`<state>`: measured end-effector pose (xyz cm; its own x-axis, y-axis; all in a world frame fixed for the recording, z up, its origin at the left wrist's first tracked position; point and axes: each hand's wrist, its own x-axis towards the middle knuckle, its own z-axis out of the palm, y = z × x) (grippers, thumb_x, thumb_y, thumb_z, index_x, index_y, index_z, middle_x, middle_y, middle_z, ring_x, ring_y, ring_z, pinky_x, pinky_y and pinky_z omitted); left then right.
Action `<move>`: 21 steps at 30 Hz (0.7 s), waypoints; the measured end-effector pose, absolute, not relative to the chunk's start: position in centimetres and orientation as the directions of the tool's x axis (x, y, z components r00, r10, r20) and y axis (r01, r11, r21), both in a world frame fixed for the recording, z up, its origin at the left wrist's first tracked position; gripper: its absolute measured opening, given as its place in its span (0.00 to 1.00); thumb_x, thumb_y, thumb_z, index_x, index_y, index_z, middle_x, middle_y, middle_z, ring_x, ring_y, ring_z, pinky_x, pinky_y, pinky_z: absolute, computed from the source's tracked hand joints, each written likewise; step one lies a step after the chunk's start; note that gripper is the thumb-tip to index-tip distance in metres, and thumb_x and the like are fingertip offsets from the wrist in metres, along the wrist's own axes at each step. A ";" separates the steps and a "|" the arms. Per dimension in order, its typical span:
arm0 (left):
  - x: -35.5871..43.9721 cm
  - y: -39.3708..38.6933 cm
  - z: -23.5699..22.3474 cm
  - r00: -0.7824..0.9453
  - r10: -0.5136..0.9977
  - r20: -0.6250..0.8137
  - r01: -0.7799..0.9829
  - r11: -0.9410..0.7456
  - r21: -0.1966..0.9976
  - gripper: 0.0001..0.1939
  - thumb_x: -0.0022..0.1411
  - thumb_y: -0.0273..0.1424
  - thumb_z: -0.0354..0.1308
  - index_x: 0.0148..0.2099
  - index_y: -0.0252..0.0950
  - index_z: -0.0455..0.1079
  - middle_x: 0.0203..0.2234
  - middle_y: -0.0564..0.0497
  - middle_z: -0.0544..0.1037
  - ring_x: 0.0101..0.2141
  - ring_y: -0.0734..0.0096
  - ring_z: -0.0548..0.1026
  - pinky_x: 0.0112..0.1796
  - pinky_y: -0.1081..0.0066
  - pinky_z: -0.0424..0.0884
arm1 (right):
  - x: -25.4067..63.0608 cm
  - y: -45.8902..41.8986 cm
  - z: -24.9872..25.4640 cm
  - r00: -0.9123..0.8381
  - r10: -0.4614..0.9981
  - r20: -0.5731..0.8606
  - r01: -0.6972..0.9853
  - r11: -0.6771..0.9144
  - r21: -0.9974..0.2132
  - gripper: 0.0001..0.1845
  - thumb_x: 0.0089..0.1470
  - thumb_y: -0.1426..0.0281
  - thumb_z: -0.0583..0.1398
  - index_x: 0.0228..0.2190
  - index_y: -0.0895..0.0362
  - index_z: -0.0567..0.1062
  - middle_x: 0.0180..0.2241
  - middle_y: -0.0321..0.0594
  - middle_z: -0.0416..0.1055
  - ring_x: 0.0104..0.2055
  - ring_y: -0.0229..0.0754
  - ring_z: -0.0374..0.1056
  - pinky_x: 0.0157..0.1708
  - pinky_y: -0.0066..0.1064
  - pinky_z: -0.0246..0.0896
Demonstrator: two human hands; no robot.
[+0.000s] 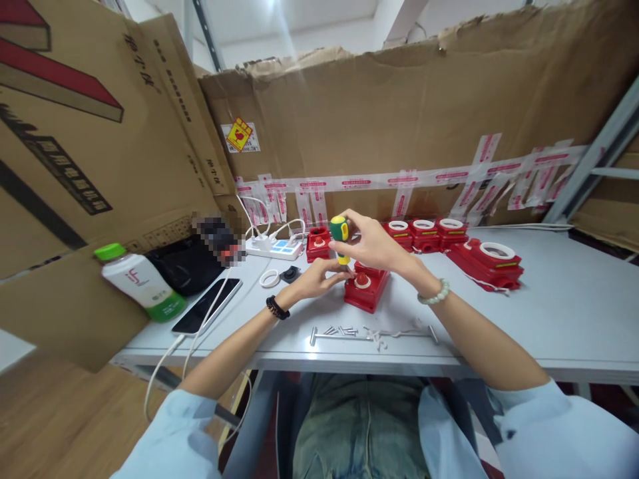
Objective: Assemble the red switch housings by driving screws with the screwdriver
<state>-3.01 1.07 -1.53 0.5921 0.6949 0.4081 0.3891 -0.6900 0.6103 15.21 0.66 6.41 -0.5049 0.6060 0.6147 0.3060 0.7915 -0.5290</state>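
Note:
My right hand (373, 243) is closed around the green and yellow handle of a screwdriver (340, 229), which stands nearly upright with its tip down. Under it sits a red housing (368, 301) with a round red knob in a white ring on top. The tip meets the housing near its left edge. My left hand (319, 278) is pinched low by the screwdriver's tip, touching the housing's left side; what lies between those fingertips is hidden. Left of that hand are a white ring (269, 279) and a small black part (290, 274).
Several loose screws (332, 330) and a thin metal rod (344, 338) lie near the table's front edge. More red housings (424, 236) line the back right, with a larger one (486, 266) nearby. Leftward are a power strip (274, 247), phone (207, 306) and bottle (142, 283). Cardboard (349, 126) walls the back.

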 end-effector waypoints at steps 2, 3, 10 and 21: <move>-2.9 1.3 -1.6 0.578 0.699 0.421 0.371 -0.684 0.628 0.15 0.65 0.39 0.56 0.41 0.32 0.76 0.36 0.43 0.82 0.37 0.64 0.79 0.40 0.68 0.72 | 15.0 0.4 6.1 -0.441 0.628 0.641 0.286 0.775 -0.563 0.13 0.48 0.66 0.63 0.36 0.57 0.68 0.31 0.37 0.72 0.30 0.37 0.66 0.32 0.31 0.62; -2.9 1.5 -1.6 0.572 0.704 0.420 0.368 -0.678 0.636 0.15 0.64 0.39 0.58 0.41 0.32 0.76 0.37 0.43 0.82 0.37 0.64 0.79 0.40 0.68 0.72 | 14.9 0.3 6.0 -0.416 0.632 0.654 0.281 0.773 -0.568 0.14 0.48 0.67 0.63 0.37 0.57 0.68 0.32 0.38 0.73 0.30 0.37 0.66 0.33 0.31 0.63; -2.4 1.5 -1.4 0.521 0.757 0.394 0.391 -0.622 0.679 0.16 0.58 0.42 0.64 0.36 0.31 0.75 0.34 0.43 0.82 0.35 0.63 0.80 0.38 0.68 0.74 | 14.7 -0.5 6.2 -0.373 0.602 0.706 0.315 0.798 -0.514 0.15 0.48 0.66 0.64 0.38 0.57 0.70 0.33 0.38 0.74 0.31 0.37 0.68 0.34 0.31 0.63; -2.3 1.5 -1.7 0.403 0.755 0.517 0.359 -0.651 0.669 0.17 0.56 0.43 0.65 0.33 0.31 0.73 0.30 0.48 0.79 0.34 0.67 0.76 0.40 0.67 0.71 | 15.0 -0.3 6.2 -0.405 0.629 0.664 0.305 0.777 -0.550 0.12 0.48 0.71 0.59 0.38 0.58 0.71 0.30 0.36 0.72 0.30 0.37 0.65 0.32 0.30 0.61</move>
